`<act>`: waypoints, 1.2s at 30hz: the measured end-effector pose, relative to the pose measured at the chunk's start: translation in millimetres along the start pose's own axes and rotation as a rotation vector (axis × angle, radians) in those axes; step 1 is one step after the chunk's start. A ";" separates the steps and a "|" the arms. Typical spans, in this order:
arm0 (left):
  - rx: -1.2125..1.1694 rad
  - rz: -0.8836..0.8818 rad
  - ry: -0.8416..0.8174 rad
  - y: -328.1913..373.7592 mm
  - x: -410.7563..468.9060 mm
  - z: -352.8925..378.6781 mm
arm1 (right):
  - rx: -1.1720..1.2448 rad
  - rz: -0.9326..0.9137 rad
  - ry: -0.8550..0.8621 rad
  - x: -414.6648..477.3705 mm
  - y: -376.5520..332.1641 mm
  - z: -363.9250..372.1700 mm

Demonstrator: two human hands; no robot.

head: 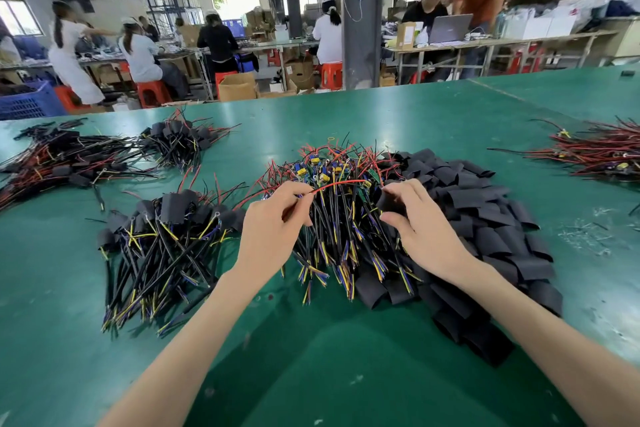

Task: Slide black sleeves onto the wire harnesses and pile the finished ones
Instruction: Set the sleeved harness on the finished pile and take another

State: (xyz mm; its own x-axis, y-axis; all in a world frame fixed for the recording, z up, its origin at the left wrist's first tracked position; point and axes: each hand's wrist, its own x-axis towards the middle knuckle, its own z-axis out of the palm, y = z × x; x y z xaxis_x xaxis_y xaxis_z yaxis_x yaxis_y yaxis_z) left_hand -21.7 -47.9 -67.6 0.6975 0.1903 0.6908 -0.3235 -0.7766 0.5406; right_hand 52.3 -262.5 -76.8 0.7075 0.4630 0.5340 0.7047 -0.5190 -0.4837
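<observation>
A heap of bare wire harnesses (341, 215) with black, red, yellow and blue leads lies in the middle of the green table (346, 374). My left hand (277, 222) pinches the red wire (341, 184) of one harness at the heap's left side. My right hand (420, 218) holds a black sleeve (390, 202) between thumb and fingers just right of the heap. A large pile of loose black sleeves (485, 218) spreads to the right. A pile of sleeved harnesses (162, 239) lies to the left of my left hand.
More sleeved harnesses lie at the far left (69, 156) and back left (183, 140). A bundle of red-wired harnesses (602, 152) sits at the far right. Wire scraps (585, 236) litter the table right of the sleeves. People work at benches beyond the table.
</observation>
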 end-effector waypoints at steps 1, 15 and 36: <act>-0.012 -0.005 0.003 -0.6 -0.5 1.6 | 0.011 -0.006 0.003 -0.7 -0.8 1.0; 0.091 0.045 -0.069 3.7 -11.1 7.0 | 0.099 -0.061 0.014 -2.3 -1.6 3.0; 0.117 0.047 0.028 7.2 -14.4 8.3 | 0.099 -0.057 0.012 -2.9 0.6 4.0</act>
State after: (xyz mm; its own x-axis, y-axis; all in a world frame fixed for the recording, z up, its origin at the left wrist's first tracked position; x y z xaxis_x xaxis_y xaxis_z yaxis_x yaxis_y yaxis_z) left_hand -28.7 -61.2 -77.6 0.6643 0.1674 0.7285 -0.2780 -0.8493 0.4487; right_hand 50.9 -261.2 -81.3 0.6662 0.4804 0.5705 0.7457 -0.4183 -0.5186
